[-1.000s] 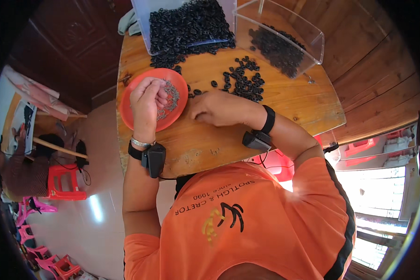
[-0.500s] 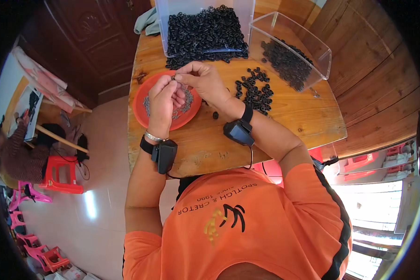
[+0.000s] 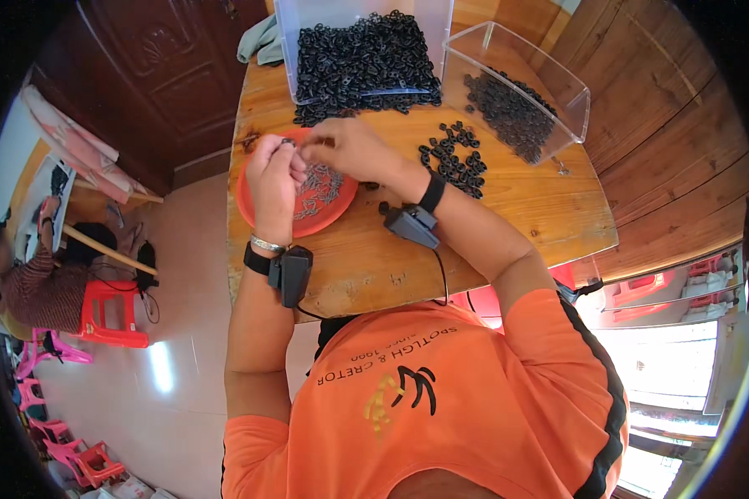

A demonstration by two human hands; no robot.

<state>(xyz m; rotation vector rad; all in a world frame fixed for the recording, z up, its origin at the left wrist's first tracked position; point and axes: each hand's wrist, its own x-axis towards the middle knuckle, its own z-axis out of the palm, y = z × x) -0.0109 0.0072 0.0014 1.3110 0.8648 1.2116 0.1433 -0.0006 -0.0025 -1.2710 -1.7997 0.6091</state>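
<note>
Head view. The left hand [image 3: 275, 176] is curled over the red plate [image 3: 324, 219], gripping a small black piece [image 3: 289, 142] between thumb and forefinger. The right hand [image 3: 349, 151] lies just beside it, fingers bent toward the piece; whether its fingertips grasp anything cannot be told. Small grey parts [image 3: 321, 190] lie scattered in the plate, which rests on the wooden desk [image 3: 524, 204]. To the right of the hands, loose black pieces [image 3: 458, 164] form a patch on the desk. Beyond stand a translucent bin [image 3: 289, 51] heaped with black pieces and, at right, a clear tray [image 3: 571, 104] also containing dark pieces.
</note>
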